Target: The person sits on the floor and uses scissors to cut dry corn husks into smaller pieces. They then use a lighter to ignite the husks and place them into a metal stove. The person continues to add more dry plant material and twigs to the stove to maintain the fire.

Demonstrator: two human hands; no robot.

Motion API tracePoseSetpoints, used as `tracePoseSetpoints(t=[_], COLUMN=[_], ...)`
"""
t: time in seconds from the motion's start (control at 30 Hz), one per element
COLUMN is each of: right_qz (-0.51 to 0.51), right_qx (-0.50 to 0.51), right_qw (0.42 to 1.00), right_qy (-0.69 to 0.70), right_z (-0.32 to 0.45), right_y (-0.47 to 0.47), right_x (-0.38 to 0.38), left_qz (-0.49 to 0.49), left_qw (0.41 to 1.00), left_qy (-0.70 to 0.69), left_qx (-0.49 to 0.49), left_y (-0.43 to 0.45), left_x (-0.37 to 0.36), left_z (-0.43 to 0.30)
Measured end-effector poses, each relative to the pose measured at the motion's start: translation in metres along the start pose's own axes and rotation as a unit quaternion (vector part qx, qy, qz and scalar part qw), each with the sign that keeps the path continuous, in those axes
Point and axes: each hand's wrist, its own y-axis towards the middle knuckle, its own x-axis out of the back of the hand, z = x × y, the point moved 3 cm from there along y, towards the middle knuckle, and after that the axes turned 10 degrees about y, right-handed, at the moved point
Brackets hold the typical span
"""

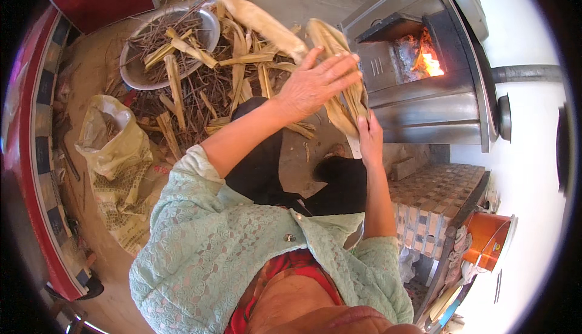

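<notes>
My right hand (372,139) grips the lower end of a bundle of dried corn leaves or stalks (348,93). Across the upper part of that bundle lies my left hand (316,79), its fingers over the dry leaves and its palm hidden. A long pale dried stalk or husk (266,24), blurred, reaches up and left from beside my left hand. Right of the bundle is the open firebox of a metal stove (423,102), with flames (427,63) burning inside.
Twigs fill a metal basin (213,27), and more twigs and dry stalks (200,93) lie on the floor. A woven sack (113,152) stands at left. Below the stove is a tiled ledge (432,188), with an orange bucket (489,238) beside it. A stovepipe (527,73) meets the wall.
</notes>
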Motion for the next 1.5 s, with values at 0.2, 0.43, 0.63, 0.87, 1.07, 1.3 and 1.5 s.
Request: tracePoseSetpoints(t=[0.2,0.43,0.63,0.87,1.07,1.3,1.5], right_qz=[-0.086,-0.121,-0.168,-0.226,-0.178,-0.067,-0.091], right_qx=[-0.079,-0.151,-0.18,-0.158,-0.049,-0.075,-0.124], right_qw=[0.993,0.969,0.907,0.88,0.98,0.981,0.966], right_qy=[-0.013,0.156,0.341,0.386,0.076,0.164,0.21], right_z=[-0.026,-0.034,-0.052,-0.055,-0.062,-0.046,-0.069], right_y=[-0.065,-0.091,-0.095,-0.056,-0.021,-0.022,-0.029], right_x=[0.013,0.003,0.015,0.015,-0.017,-0.03,-0.012], left_qz=[0.073,0.118,0.021,0.311,0.131,0.163,0.281], left_qw=[0.995,0.986,0.996,0.669,0.572,0.467,0.586], left_qy=[-0.005,-0.107,-0.065,-0.551,-0.692,-0.718,-0.646], left_qx=[-0.069,-0.057,0.056,0.391,0.422,0.49,0.4], left_y=[0.03,0.036,0.054,0.025,0.028,0.02,0.033], left_x=[-0.035,-0.094,-0.086,-0.167,-0.155,-0.178,-0.163], left_z=[-0.049,-0.066,-0.044,-0.031,-0.079,-0.076,-0.084])
